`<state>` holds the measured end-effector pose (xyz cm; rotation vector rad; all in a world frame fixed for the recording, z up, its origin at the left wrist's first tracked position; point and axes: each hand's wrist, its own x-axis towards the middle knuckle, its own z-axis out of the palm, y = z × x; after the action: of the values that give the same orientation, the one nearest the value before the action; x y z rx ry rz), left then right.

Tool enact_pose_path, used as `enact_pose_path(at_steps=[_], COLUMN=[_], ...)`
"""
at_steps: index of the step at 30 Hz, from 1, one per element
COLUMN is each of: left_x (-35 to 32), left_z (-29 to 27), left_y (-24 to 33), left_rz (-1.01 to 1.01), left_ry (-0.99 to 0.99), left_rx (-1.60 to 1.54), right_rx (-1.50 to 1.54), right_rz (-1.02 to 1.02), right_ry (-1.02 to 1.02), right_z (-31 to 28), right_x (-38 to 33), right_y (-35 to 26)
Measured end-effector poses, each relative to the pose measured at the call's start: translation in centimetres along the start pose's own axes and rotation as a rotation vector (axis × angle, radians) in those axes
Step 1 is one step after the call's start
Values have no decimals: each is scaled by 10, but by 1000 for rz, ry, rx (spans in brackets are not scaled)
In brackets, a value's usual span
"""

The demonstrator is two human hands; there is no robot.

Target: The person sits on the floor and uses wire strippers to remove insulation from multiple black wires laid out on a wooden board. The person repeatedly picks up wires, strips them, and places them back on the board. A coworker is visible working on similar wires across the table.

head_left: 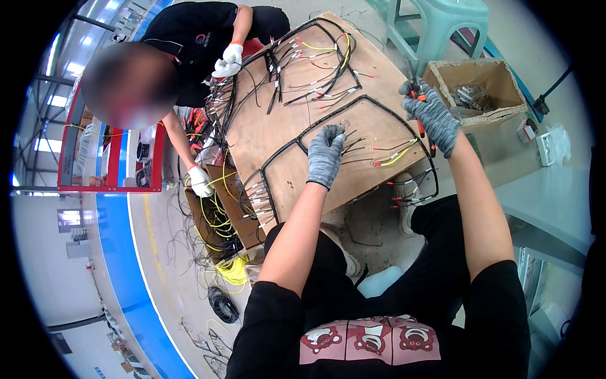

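A wooden board [265, 132] lies before me, with a black-wrapped wire harness [287, 144] branching across it. My left hand [326, 155], in a grey knitted glove, is over the middle of the board with its fingers closed. A small shiny piece [344, 124] shows at its fingertips, too small to name. Loose black wire ends [355, 140] lie just right of that hand. Above the board's right edge, my right hand [434, 120], also gloved in grey, grips orange-and-black-handled pliers [421, 128], their dark head pointing away from me. Yellow wires [398, 156] with red terminals lie between the two hands.
A co-worker's white-gloved hands [228, 62] work at wires on the left. Beside the board stands a carton [245, 221] of yellow and black wires. At right are an open carton [499, 112] of metal parts, a green stool [435, 25] and a grey table [543, 196].
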<state>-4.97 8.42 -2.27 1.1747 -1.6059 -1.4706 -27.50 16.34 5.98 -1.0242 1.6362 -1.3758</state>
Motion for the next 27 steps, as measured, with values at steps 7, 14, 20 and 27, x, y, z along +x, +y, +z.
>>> enact_pose_path(at_steps=[7, 14, 20, 27], left_x=[-8, -13, -10, -8], left_z=[-3, -3, -7, -12], left_y=[11, 21, 18, 19], left_rz=[-125, -122, -128, -101], left_ry=[27, -11, -27, -35], left_rx=[-127, -231, -281, -274], right_rx=[-928, -1142, -1140, -1163], right_rz=[-189, -109, -129, -40], right_ry=[-153, -279, -276, -310], right_z=[56, 88, 94, 100], right_x=[-30, -30, -27, -24], right_y=[6, -3, -3, -12])
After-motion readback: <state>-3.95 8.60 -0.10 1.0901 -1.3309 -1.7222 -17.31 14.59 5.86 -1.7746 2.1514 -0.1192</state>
